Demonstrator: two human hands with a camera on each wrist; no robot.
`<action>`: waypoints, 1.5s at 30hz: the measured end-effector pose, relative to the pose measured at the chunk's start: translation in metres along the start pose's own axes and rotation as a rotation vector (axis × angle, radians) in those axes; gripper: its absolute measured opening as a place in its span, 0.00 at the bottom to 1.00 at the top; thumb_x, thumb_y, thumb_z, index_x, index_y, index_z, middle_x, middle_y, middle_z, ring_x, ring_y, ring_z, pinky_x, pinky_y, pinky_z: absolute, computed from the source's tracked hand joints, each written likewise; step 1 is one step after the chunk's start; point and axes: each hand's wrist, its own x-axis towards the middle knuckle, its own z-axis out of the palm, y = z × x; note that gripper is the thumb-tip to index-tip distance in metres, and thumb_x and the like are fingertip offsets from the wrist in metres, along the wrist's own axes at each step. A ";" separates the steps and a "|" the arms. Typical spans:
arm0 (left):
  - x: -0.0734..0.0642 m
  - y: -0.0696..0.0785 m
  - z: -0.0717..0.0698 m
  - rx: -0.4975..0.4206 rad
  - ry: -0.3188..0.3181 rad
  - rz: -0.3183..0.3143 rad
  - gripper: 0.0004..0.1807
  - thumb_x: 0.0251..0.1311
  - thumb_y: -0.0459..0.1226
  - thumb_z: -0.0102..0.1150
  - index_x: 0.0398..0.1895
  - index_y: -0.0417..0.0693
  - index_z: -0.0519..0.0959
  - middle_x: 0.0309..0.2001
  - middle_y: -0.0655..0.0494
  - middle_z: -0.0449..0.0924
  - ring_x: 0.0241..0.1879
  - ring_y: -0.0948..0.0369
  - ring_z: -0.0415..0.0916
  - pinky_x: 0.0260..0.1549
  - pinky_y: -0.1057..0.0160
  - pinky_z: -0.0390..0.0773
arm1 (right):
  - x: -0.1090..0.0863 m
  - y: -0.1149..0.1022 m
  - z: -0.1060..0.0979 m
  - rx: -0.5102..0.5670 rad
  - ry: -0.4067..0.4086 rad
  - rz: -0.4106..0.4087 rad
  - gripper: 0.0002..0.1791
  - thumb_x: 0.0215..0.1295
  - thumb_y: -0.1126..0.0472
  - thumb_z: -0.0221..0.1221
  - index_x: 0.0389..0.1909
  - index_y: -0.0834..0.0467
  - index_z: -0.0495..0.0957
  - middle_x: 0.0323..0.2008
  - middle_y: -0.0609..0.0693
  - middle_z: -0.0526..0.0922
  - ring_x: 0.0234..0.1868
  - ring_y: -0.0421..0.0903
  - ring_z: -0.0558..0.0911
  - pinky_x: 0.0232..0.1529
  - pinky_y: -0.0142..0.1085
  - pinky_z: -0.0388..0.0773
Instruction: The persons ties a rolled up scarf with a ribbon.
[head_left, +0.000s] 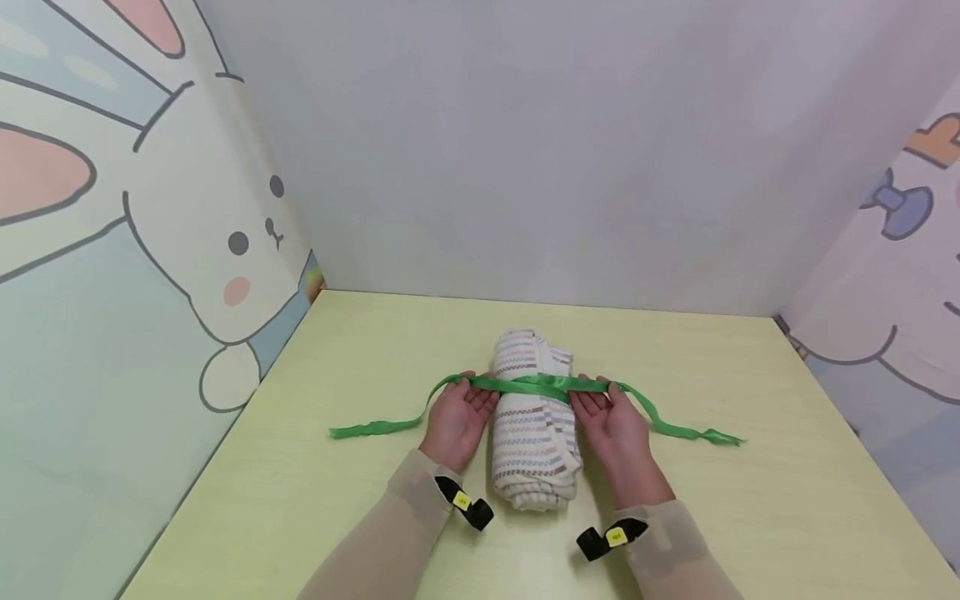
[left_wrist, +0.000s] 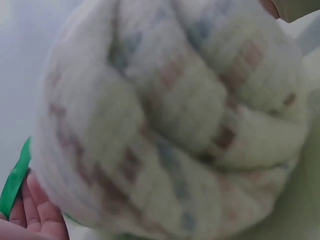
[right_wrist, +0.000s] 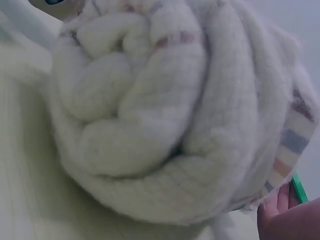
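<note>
A rolled-up towel [head_left: 525, 442], white with rows of small coloured marks, lies lengthwise on the table. Around its middle runs a green ribbon [head_left: 540, 385], which crosses over itself on top. My left hand [head_left: 459, 421] pinches the ribbon just left of the roll, palm turned up. On the other side my right hand [head_left: 617, 421] pinches it as well, also palm up. Both loose tails of the ribbon trail outward onto the table. The coiled end of the towel [right_wrist: 150, 110] fills most of the right wrist view; the left wrist view shows its folds [left_wrist: 170, 120] blurred.
The pale yellow table [head_left: 300, 508] is bordered by a plain light wall [head_left: 570, 150] at the back. Side panels carry cartoon animals, a rabbit [head_left: 202, 225] on the left. A small black camera is strapped to each sleeve cuff.
</note>
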 end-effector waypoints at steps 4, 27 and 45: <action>-0.001 0.003 0.003 -0.031 -0.026 0.006 0.09 0.84 0.37 0.33 0.52 0.45 0.65 0.45 0.45 0.82 0.46 0.54 0.81 0.51 0.56 0.80 | 0.002 -0.002 0.003 0.065 -0.021 0.026 0.20 0.84 0.50 0.38 0.69 0.51 0.56 0.69 0.59 0.69 0.76 0.51 0.63 0.73 0.45 0.62; 0.009 0.010 0.020 0.013 -0.032 -0.005 0.09 0.84 0.38 0.37 0.45 0.46 0.68 0.25 0.59 0.64 0.25 0.64 0.65 0.31 0.67 0.69 | 0.009 -0.006 0.020 -0.074 -0.121 0.128 0.19 0.85 0.51 0.36 0.34 0.56 0.64 0.27 0.49 0.68 0.28 0.44 0.72 0.51 0.40 0.79; 0.015 0.016 0.025 0.502 -0.145 0.125 0.13 0.83 0.37 0.39 0.49 0.36 0.72 0.24 0.56 0.66 0.23 0.62 0.63 0.27 0.66 0.70 | 0.012 -0.016 0.041 -1.154 -0.273 -0.178 0.19 0.86 0.54 0.40 0.49 0.68 0.67 0.24 0.49 0.65 0.23 0.43 0.66 0.31 0.35 0.75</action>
